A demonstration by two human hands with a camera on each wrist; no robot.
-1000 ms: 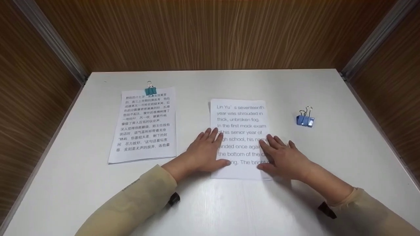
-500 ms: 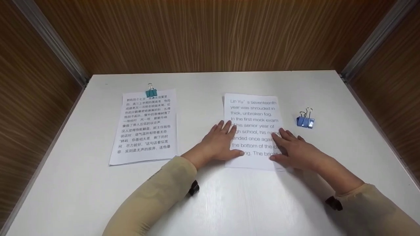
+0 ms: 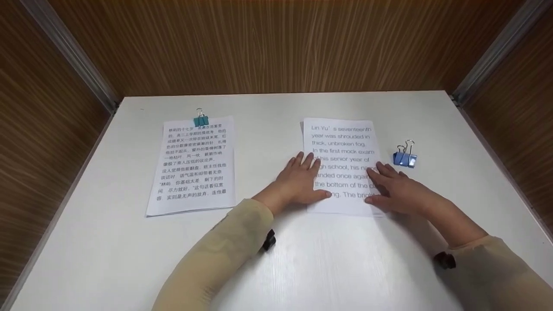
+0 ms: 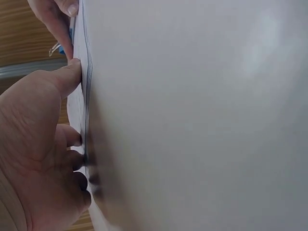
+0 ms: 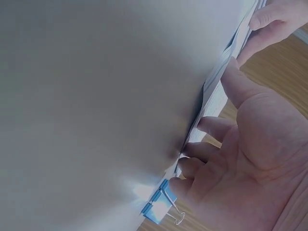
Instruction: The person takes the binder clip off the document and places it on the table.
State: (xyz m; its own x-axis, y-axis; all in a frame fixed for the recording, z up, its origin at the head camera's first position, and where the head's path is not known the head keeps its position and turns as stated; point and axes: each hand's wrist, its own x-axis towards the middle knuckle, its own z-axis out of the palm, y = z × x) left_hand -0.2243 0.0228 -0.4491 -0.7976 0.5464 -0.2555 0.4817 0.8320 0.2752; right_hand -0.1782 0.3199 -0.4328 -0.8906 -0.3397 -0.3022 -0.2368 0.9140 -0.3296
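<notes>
A stack of paper sheets [image 3: 345,142] printed with English text lies flat on the white table, right of its middle. Along the stack's left edge rests my left hand [image 3: 299,180], fingers spread, with the thumb on the lower lines. My right hand [image 3: 402,190] touches the opposite edge, its fingertips and thumb on the page. In the left wrist view the stack's layered edge [image 4: 87,72] runs right under the left thumb [image 4: 72,77]. The right wrist view shows the right fingers along the sheets' edge [image 5: 211,86], which bulges up slightly. A blue binder clip [image 3: 405,159] stands just beyond the right hand.
To the left lies another stack of paper [image 3: 194,168] with Chinese text, held at its top by a teal binder clip [image 3: 201,120]. Wood-grain panels [image 3: 276,47] enclose the white table [image 3: 108,259] at the back and both sides.
Both hands have moved right and away from the body, and the English-text stack has slid with them, coming closer to the blue binder clip. The left stack stays in place.
</notes>
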